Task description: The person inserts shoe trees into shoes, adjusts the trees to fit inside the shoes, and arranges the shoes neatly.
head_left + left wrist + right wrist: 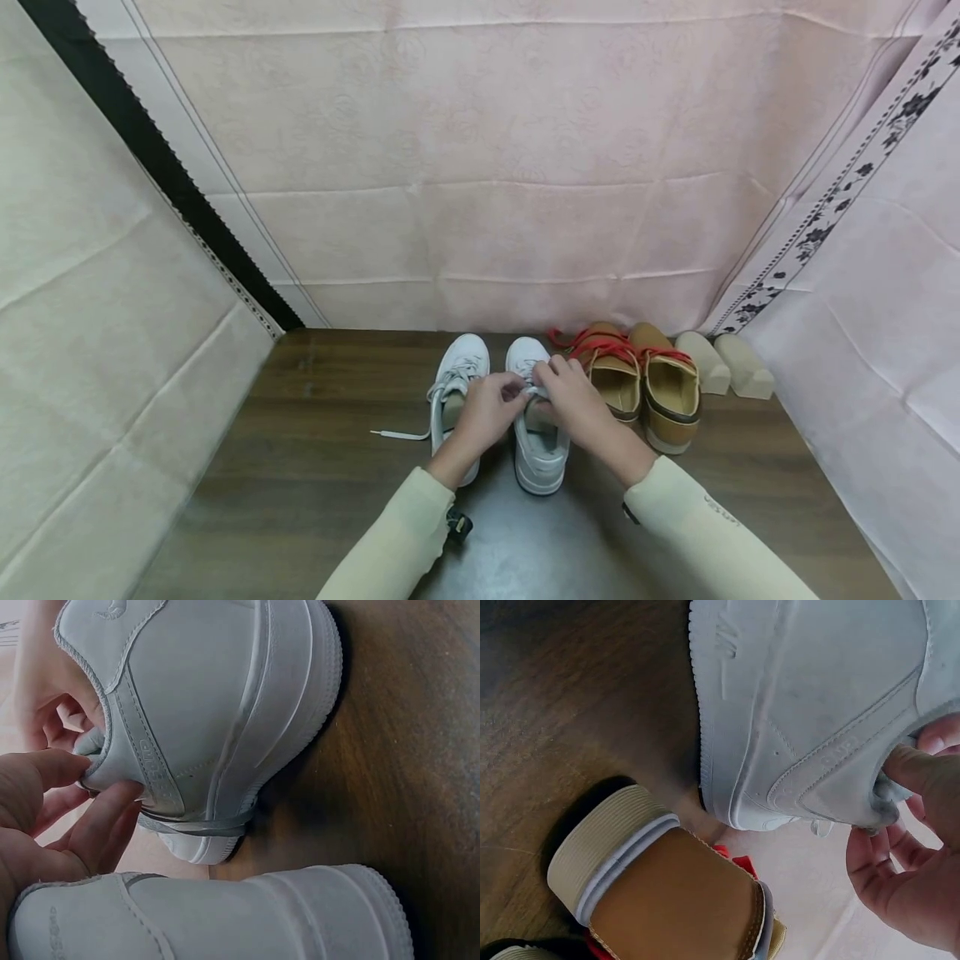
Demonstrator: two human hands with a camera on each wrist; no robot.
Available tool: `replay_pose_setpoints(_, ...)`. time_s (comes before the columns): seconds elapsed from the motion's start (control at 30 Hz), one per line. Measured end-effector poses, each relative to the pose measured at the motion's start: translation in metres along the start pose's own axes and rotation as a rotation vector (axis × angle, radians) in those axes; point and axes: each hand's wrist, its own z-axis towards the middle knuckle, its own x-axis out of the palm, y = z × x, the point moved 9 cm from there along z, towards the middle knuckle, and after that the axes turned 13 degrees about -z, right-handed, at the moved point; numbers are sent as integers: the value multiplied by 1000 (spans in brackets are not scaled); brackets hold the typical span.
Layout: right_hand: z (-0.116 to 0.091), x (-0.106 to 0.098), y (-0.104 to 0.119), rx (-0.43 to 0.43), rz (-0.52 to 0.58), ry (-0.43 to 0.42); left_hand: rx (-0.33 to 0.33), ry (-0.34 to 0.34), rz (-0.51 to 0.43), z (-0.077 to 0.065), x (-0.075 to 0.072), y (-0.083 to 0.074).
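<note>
The right white shoe (542, 460) stood sole down on the desk (315, 475), its toe toward the cloth (480, 225), with the left hand (495, 406) and the right hand (576, 398) over it, one from each side. Each grip was a pinch — thumb set against fingers — at the front of the shoe's opening; whether lace, tongue or both lay between the fingertips could not be told. In the left wrist view, a strand of lace (199, 823) passed low across the shoe toward the toe. Just to the left stood the left white shoe (467, 348), a loose lace (402, 435) trailing from it; close on the right stood a brown shoe (617, 385) with red laces (606, 348).

Good handling probably called for light, even tension from both sides, the tongue kept flat and centred. Slack near the toe was best gathered first. Force directed outward rather than upward — a judgement only — would have kept the shoe from tipping.
</note>
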Motion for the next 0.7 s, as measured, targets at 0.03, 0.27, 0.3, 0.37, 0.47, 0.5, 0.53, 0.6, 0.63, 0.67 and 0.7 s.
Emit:
replay_pose_setpoints(0.03,-1,-1,1,-5,-12,-10,-1,-1,0,0,-1,0)
replay_pose_setpoints(0.27,-14,-4,-1,4,-28,-30,-26,38,7,-3,1,-1)
replay_pose_setpoints(0.3,-17,-6,-2,22,-12,-28,-34,44,17,-4,1,-2)
replay_pose_setpoints(0.37,-21,-10,-7,72,36,-19,-24,43,42,-6,-3,-8)
replay_pose_setpoints(0.47,-29,-15,-13,146,130,-19,27,12,79,-10,-18,-20)
replay_pose_setpoints(0.5,-32,-16,-14,171,155,-10,57,-9,96,-12,-25,-24)
replay_pose_setpoints(0.53,-36,-16,-16,195,182,3,90,-31,107,-14,-32,-28)
replay_pose_setpoints(0.6,-43,-15,-18,231,221,30,136,-84,115,-20,-49,-33)
replay_pose_setpoints(0.63,-46,-13,-20,249,232,49,153,-115,118,-23,-58,-35)
replay_pose_setpoints(0.67,-49,-12,-21,264,241,69,159,-143,126,-26,-66,-35)
replay_pose_setpoints(0.7,-52,-10,-22,280,254,92,153,-166,130,-29,-73,-34)
